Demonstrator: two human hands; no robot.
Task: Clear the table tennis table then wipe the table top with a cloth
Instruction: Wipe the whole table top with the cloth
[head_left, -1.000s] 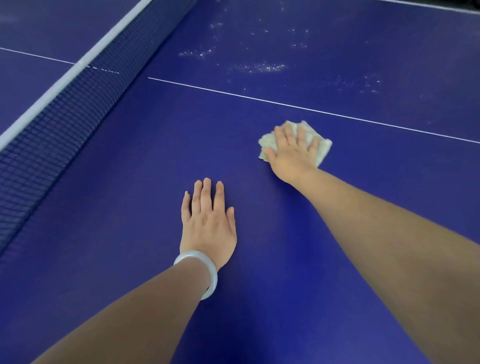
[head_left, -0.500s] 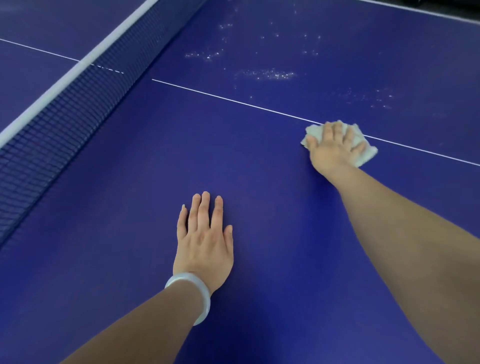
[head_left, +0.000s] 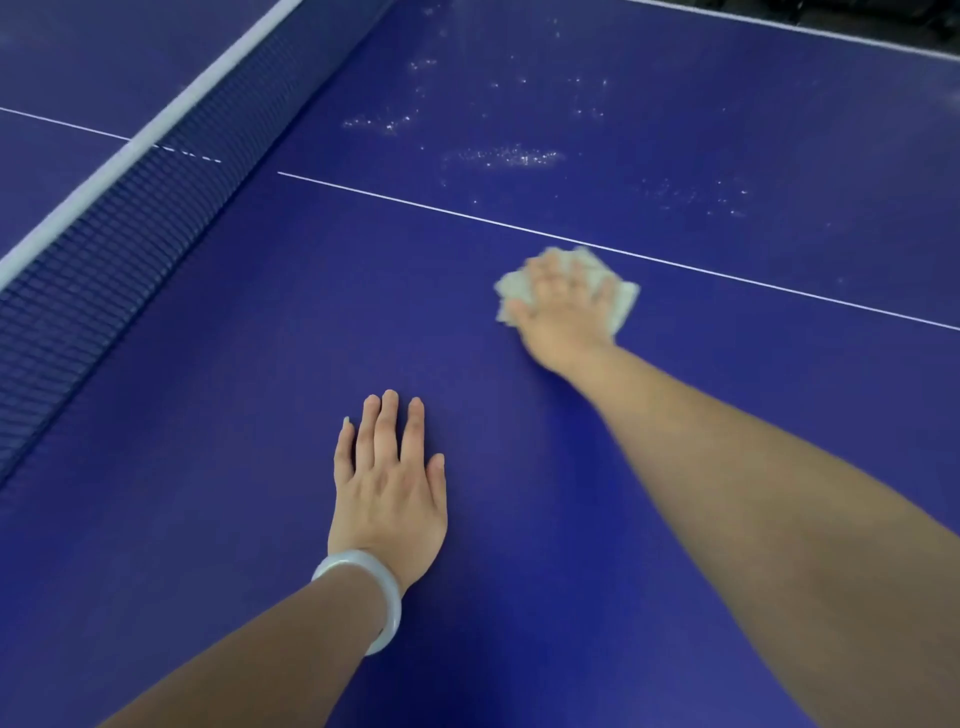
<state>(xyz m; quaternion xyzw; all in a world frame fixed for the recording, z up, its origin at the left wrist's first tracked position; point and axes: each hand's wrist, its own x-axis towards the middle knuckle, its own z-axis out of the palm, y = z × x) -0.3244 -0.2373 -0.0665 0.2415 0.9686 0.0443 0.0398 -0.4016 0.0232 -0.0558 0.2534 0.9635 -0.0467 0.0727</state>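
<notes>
A blue table tennis table (head_left: 218, 519) fills the view. My right hand (head_left: 563, 306) presses flat on a crumpled pale cloth (head_left: 623, 304) just on the near side of the white centre line (head_left: 415, 205); hand and cloth are blurred by motion. Most of the cloth is hidden under the hand. My left hand (head_left: 389, 488) rests flat on the table top nearer to me, fingers straight and together, with a pale bangle (head_left: 363, 582) on its wrist. White specks and smears (head_left: 504, 156) lie on the surface beyond the line.
The dark net (head_left: 104, 270) with its white top band runs diagonally along the left. The table's white far edge line (head_left: 779, 28) shows at the top right, with a dark floor area beyond it.
My right hand has slid the cloth to the right and then back to the left, staying close to the centre line. My left hand has stayed flat in the same place.
</notes>
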